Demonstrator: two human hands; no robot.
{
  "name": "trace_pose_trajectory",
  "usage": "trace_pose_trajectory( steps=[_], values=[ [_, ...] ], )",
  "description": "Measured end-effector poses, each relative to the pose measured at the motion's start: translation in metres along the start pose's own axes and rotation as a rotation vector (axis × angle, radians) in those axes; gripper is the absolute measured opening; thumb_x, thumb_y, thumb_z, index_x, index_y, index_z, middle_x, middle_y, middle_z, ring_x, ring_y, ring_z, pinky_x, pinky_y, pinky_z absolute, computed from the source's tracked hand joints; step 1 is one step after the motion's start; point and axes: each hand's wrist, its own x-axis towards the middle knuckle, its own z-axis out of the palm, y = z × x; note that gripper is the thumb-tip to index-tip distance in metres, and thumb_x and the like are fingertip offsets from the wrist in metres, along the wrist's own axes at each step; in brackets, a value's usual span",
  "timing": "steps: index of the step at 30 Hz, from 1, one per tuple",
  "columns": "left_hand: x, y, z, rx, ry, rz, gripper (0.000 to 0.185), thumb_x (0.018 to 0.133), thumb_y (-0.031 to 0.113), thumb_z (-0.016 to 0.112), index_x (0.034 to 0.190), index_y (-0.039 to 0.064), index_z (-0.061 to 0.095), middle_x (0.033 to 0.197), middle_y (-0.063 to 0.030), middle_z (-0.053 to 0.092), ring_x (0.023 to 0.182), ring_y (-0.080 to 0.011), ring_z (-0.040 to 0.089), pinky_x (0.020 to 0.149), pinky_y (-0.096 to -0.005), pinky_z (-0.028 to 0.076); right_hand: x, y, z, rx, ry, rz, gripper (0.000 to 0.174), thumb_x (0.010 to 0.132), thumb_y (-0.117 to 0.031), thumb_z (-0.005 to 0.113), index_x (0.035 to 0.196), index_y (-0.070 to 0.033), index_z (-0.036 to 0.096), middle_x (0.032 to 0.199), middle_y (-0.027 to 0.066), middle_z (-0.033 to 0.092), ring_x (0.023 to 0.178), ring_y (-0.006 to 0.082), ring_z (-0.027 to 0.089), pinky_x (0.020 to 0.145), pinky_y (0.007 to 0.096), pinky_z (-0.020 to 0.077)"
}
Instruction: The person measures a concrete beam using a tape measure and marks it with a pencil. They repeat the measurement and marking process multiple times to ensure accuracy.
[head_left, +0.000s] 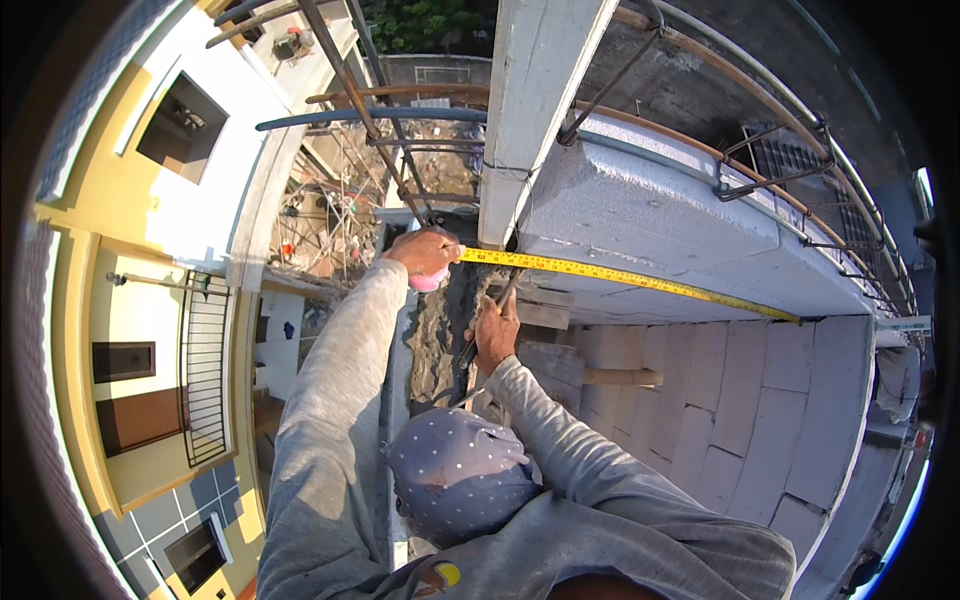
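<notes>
My left hand (424, 253) grips the end of a yellow tape measure (600, 271) nearest me, with a pink rounded object (429, 280), perhaps its case, under the fingers. The blade stretches rightward along a pale block wall (637, 202) to the inner corner. My right hand (495, 330) is closed around a dark narrow tool (468, 352), just below the tape; its kind is unclear. Rough grey mortar (435, 349) lies between the hands along a narrow channel. Dark polka-dot cloth (461, 472) shows between my grey-sleeved forearms.
A pale upright post (536, 112) bound with wire stands beyond the tape. Rusty reinforcing bars (712, 56) run along the wall top at right. A stub of round timber (622, 377) juts out near the block wall. Far below left lies ground with debris (330, 217); a yellow house (112, 292) stands there.
</notes>
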Motion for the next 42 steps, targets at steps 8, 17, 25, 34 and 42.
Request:
trace_pose_trajectory(
  steps=[8,17,25,34,42],
  values=[
    [0.000,0.003,0.001,0.039,0.006,-0.040,0.047,0.100,0.050,0.044,0.112,0.013,0.071,0.111,-0.0145,0.071,0.106,-0.0324,0.066,0.095,-0.0433,0.047,0.004,-0.009,0.002,-0.309,0.043,-0.036,0.059,0.096,-0.013,0.058,0.151,-0.019,0.038,0.068,-0.0030,0.045,0.046,0.0086,0.042,0.040,0.0267,0.0391],
    [0.000,0.005,-0.004,0.034,-0.053,-0.064,0.046,0.100,0.051,0.044,0.119,0.017,0.070,0.118,-0.0133,0.070,0.112,-0.0320,0.064,0.097,-0.0425,0.046,-0.002,-0.018,-0.017,-0.380,-0.028,-0.032,0.048,0.100,-0.013,0.057,0.146,-0.018,0.044,0.066,-0.0020,0.049,0.045,0.0091,0.046,0.040,0.0288,0.0402],
    [0.000,0.006,-0.002,0.086,-0.001,-0.094,0.043,0.099,0.049,0.046,0.119,0.020,0.071,0.116,-0.0089,0.071,0.111,-0.0300,0.065,0.098,-0.0426,0.047,-0.049,-0.040,-0.021,-0.246,-0.133,0.175,0.031,0.105,-0.032,0.049,0.115,-0.003,0.053,0.085,0.0104,0.061,0.060,0.0190,0.060,0.052,0.0372,0.0569],
    [-0.002,0.006,-0.001,0.037,0.019,-0.062,0.042,0.098,0.049,0.047,0.116,0.020,0.071,0.116,-0.0099,0.071,0.112,-0.0315,0.064,0.097,-0.0431,0.046,-0.026,-0.040,0.013,-0.096,-0.019,0.017,0.029,0.103,-0.032,0.047,0.103,-0.004,0.051,0.073,0.0066,0.053,0.054,0.0192,0.055,0.046,0.0364,0.0497],
    [-0.003,0.005,0.001,0.009,0.024,-0.069,0.042,0.098,0.050,0.047,0.117,0.021,0.072,0.115,-0.0089,0.071,0.111,-0.0299,0.065,0.098,-0.0426,0.046,-0.018,-0.032,0.012,0.000,-0.144,0.140,0.014,0.097,-0.020,0.057,0.094,-0.010,0.050,0.068,-0.0010,0.047,0.048,0.0136,0.049,0.041,0.0303,0.0420]
  ],
)
